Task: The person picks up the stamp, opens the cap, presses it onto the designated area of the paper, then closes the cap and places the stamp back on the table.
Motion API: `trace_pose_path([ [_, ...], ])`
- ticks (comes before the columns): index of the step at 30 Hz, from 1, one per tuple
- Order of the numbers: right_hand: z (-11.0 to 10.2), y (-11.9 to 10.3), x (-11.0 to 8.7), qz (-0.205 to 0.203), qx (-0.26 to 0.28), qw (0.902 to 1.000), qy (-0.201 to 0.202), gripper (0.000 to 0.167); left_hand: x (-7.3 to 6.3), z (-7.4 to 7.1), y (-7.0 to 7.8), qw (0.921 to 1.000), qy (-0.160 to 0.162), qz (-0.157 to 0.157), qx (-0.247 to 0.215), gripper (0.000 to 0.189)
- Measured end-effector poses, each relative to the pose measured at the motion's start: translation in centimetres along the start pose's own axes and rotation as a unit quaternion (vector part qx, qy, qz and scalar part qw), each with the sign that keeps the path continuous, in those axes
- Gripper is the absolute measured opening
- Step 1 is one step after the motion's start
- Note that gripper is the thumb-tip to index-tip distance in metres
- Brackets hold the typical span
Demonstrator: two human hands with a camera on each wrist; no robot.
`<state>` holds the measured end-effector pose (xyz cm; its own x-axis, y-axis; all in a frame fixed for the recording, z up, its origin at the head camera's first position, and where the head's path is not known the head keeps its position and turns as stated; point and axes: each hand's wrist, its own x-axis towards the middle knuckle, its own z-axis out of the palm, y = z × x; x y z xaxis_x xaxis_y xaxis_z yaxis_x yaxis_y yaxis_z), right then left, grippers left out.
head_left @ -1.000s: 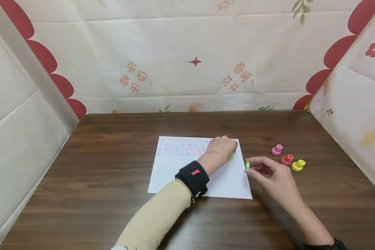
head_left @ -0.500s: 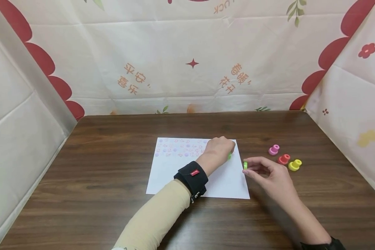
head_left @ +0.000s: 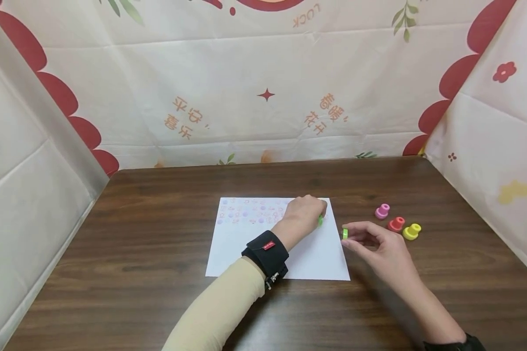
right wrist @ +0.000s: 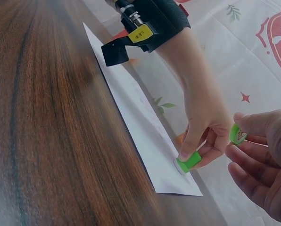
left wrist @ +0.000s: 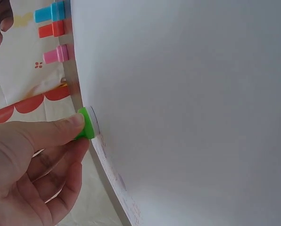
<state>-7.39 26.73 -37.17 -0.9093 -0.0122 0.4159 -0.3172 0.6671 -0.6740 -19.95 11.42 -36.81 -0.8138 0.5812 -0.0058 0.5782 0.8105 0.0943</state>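
Near the top right corner of a white sheet of paper (head_left: 233,248), my left hand (head_left: 300,214) pinches a green toy stamp (left wrist: 86,125) between thumb and fingers. Its white base meets the paper in the left wrist view. Rows of small purple and red stamped prints (head_left: 246,214) run along the sheet's upper part. Just off the right edge of the paper, my right hand (head_left: 379,243) holds a small green cap (right wrist: 238,135) between thumb and forefinger. A little picture shows on the cap's end in the right wrist view.
Right of the paper stand a pink stamp (head_left: 382,211), a red stamp (head_left: 396,224) and a yellow stamp (head_left: 412,231), close behind my right hand. The brown wooden table (head_left: 127,253) ends at a printed cloth backdrop (head_left: 228,73).
The head view has tilted slightly, so the whole scene sits a little lower and further left. Both hands keep their grips and stay at about the same places by the paper.
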Motion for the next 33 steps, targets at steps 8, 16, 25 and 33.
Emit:
trace_pose_path([
  [8, 0.1, 0.2, -0.1, 0.001, 0.003, 1.0000, 0.007, 0.026, -0.7, 0.1, -1.0, 0.9987, 0.000, 0.000, -0.051, 0.018],
  [16, 0.2, -0.2, 0.1, -0.001, 0.005, 0.9999, 0.016, 0.026, -3.4, -1.5, -3.4, 0.9490, 0.037, -0.021, -0.312, 0.017],
  [25, 1.1, -1.4, 0.8, 0.001, 0.013, 0.9999, 0.004, 0.028, -6.0, -1.4, -4.4, 0.8654, 0.036, -0.016, -0.500, 0.019],
  [33, 2.0, -2.1, 1.4, -0.003, 0.016, 0.9999, -0.003, 0.028, -7.8, -1.6, -3.8, 0.8302, 0.017, 0.002, -0.557, 0.017],
])
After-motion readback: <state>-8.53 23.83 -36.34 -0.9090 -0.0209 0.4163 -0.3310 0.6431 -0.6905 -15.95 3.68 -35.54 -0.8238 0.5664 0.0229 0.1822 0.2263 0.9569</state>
